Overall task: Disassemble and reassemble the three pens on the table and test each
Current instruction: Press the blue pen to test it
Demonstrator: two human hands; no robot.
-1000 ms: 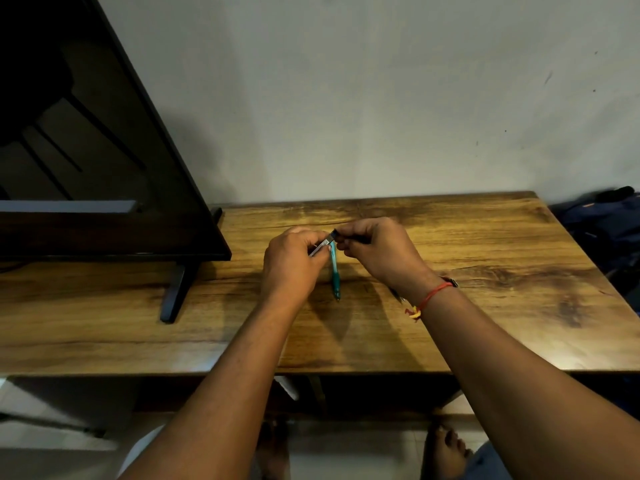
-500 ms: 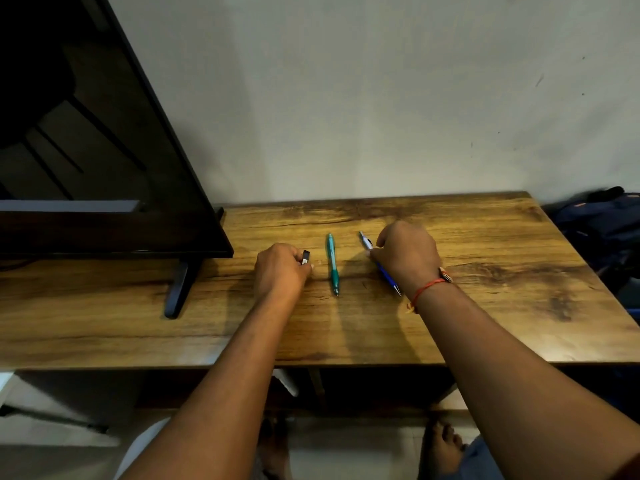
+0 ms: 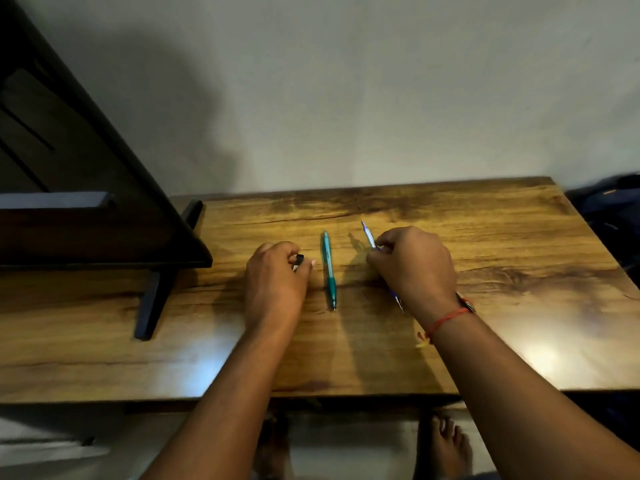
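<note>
A teal pen (image 3: pixel 329 270) lies lengthwise on the wooden table (image 3: pixel 485 341), between my two hands. My left hand (image 3: pixel 275 282) rests on the table to its left, fingers closed around a black and silver pen (image 3: pixel 298 262); only that pen's end shows past the fingertips. My right hand (image 3: pixel 414 265) sits to the right of the teal pen with its fingers pinched on a blue and silver pen (image 3: pixel 370 237). The blue pen's top sticks out beyond the fingers and its tip shows under the wrist.
A dark TV (image 3: pixel 86 174) on a slanted black foot (image 3: pixel 156 299) takes up the table's left side. A pale wall runs along the table's far edge. A dark blue bag (image 3: pixel 613 209) lies past the right edge. Bare feet show below the near edge.
My hands were together above the teal pen with the black pen between them; they have parted. The left went down to the left with the black pen, the right closed on the blue pen.
</note>
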